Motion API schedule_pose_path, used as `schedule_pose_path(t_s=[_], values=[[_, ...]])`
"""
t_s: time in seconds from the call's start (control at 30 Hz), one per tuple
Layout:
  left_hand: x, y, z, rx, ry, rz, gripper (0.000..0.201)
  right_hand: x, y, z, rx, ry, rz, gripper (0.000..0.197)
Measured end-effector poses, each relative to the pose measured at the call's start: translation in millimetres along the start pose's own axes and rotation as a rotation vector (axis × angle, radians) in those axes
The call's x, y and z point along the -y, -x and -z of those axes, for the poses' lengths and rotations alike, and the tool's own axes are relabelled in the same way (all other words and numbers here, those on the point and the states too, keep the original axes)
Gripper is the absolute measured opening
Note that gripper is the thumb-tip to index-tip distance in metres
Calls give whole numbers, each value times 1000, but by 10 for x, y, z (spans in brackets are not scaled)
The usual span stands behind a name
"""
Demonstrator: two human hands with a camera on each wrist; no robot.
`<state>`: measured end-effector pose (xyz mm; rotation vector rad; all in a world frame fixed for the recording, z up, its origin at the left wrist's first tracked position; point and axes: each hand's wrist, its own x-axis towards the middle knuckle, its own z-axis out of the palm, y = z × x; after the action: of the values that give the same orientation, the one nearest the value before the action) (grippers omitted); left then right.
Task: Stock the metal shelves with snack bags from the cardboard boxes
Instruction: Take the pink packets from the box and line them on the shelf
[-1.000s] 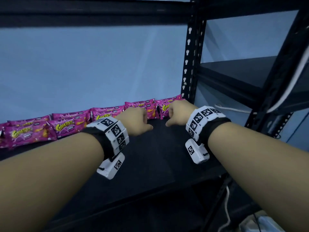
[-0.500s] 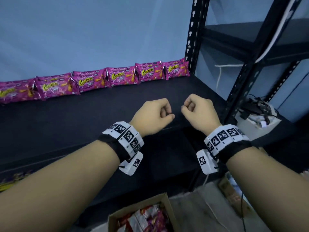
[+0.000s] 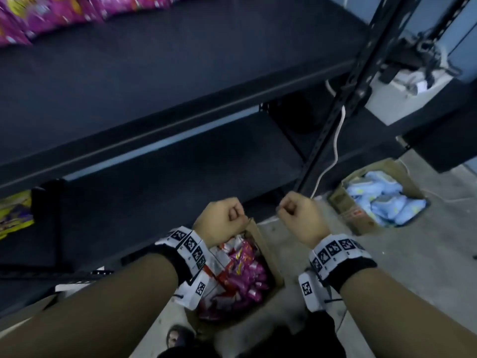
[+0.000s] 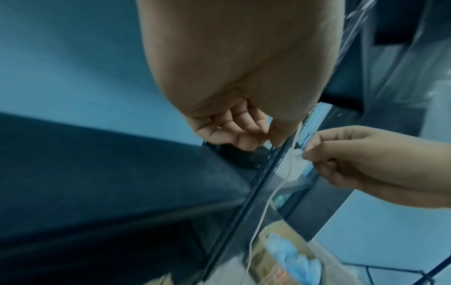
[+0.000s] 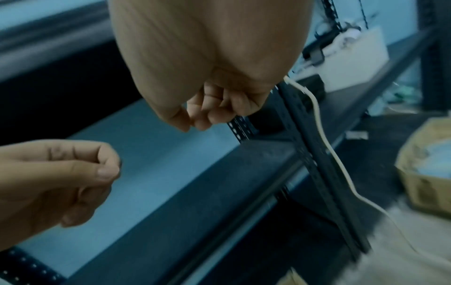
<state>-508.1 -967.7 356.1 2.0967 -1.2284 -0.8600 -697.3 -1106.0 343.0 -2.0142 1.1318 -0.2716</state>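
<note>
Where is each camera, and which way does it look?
Head: on the head, looking down past the shelf at the boxes on the floor; both forearms and fists show.
Left wrist: looks along the left hand toward the post; the right hand shows too.
Right wrist: looks along the right hand toward the same post; the left hand shows too.
All share both hands and the white cable.

pink bags point(image 3: 51, 14) blurred, cut off
</note>
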Motion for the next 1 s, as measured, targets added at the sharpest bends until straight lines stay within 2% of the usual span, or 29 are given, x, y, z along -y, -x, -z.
schedule_pose_path(t_s=[0.2,0.33,0.43,0.53,0.67,0.73,0.83,1.0], values=[[1115,78,-793,96,-19,254,14,-865,179,-953,137,13,-234,10],[1722,6,-1338,172,-148,334,16,-1434,180,-1566,268,29,-352,4],[2121,-84,-1752,216,-118,430,15,-1821,141,-2049,310,13,-459,3],[2462,-246,-2131,261,-85,497,11,-2183,75,-2591,338,33,-567,14],[3017,-637,-2633,289,-89,554,26,-2655,-136,-3255,310,-30,-744,32],[3319,-835,-2889,288,-106,531,32,-2937,-272,-3562,296,-46,-808,40],[3791,-1095,-3287,300,-131,527,48,-3342,-429,-4016,316,-15,-822,41],[4336,-1276,-3901,303,-134,590,59,-3786,-583,-4560,317,47,-870,47]])
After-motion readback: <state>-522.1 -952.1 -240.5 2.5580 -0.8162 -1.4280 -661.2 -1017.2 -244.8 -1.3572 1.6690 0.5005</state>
